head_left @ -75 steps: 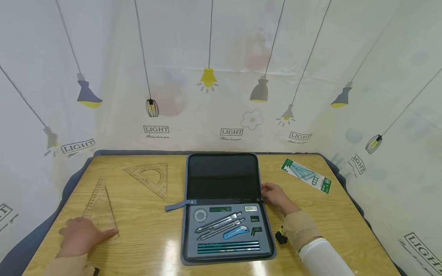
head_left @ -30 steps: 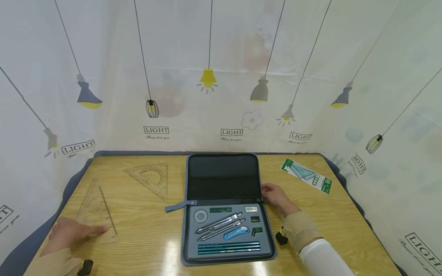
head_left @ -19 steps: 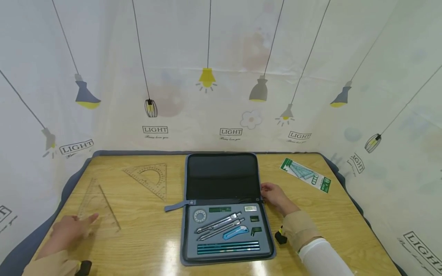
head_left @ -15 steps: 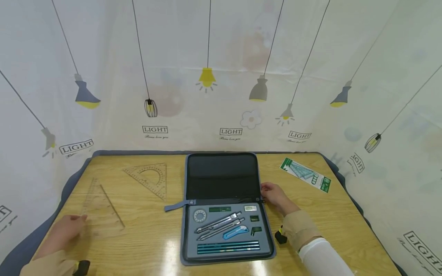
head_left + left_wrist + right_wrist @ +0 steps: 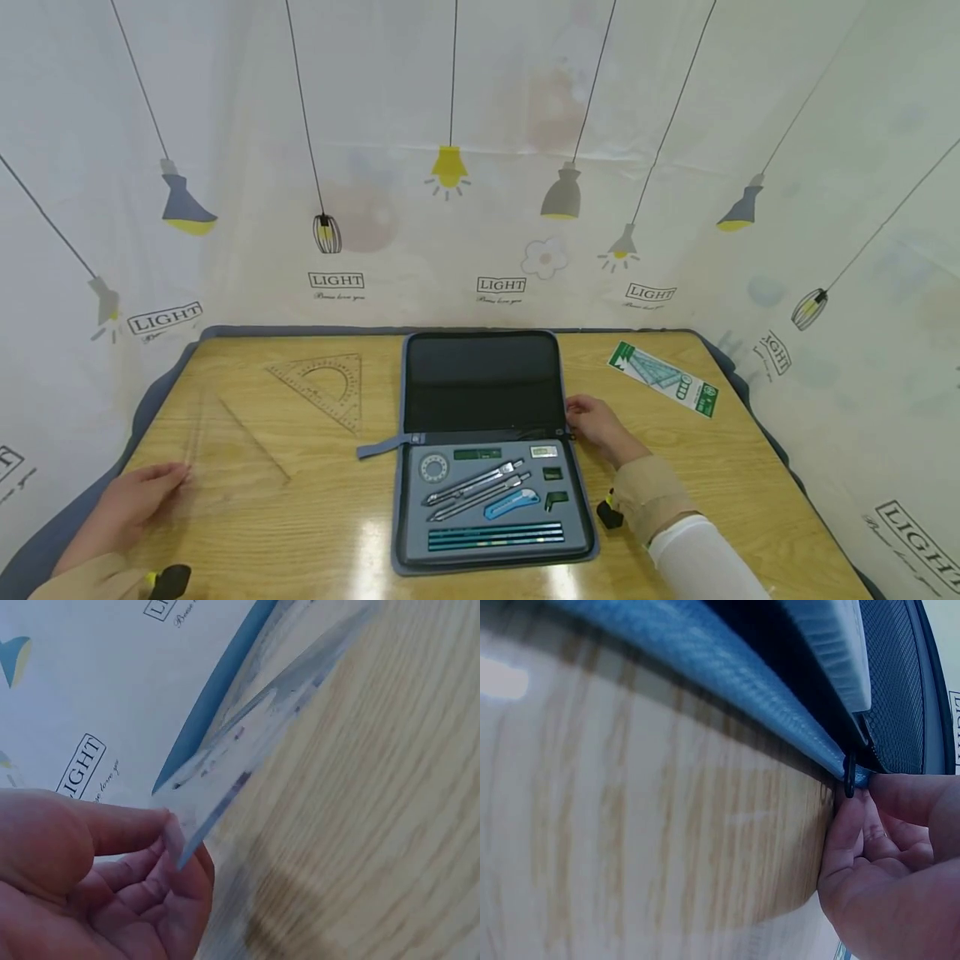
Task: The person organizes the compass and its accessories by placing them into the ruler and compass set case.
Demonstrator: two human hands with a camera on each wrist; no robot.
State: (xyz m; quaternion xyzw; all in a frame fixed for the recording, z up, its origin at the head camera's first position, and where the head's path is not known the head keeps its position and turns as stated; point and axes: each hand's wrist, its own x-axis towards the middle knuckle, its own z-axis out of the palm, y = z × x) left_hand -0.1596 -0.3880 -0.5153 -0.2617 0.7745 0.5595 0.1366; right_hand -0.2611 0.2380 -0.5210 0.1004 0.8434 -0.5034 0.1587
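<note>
While my L hand [image 5: 138, 496] is working at the desk's [image 5: 315, 525] L side, its thumb & fingers are pinching a clear set sq. [image 5: 236, 467] by one end. The set sq. is blurring in the head view, so I'm not reading its marks; in the L wrist view it's slanting, w/ the pinched end sitting off the wood. I can't tell if its far end is touching.

My R hand [image 5: 600, 425] is pinching the case's [image 5: 483, 383] blue edge at the R end of the fold, right by a small blk loop [image 5: 850, 776]; can't tell if the fingers are also gripping that loop. The case is lying unfolded mid-desk, blk lid half at the back, grey tray half nearer me, w/ a strap [image 5: 382, 448] sticking out L.

In the tray, 2 silver tools [image 5: 476, 492] are lying aslant, a blue cutter [image 5: 512, 504] just beside them, green pencils [image 5: 495, 537] along the front, & a round dial [image 5: 434, 468] and an eraser [image 5: 543, 452] at the back corners.

A 2nd sq. [image 5: 345, 410] w/ protractor cutout is lying btwn the held one & the case, apart from both. A green-&-white packet [image 5: 663, 379] is lying back R, beyond my R hand.
</note>
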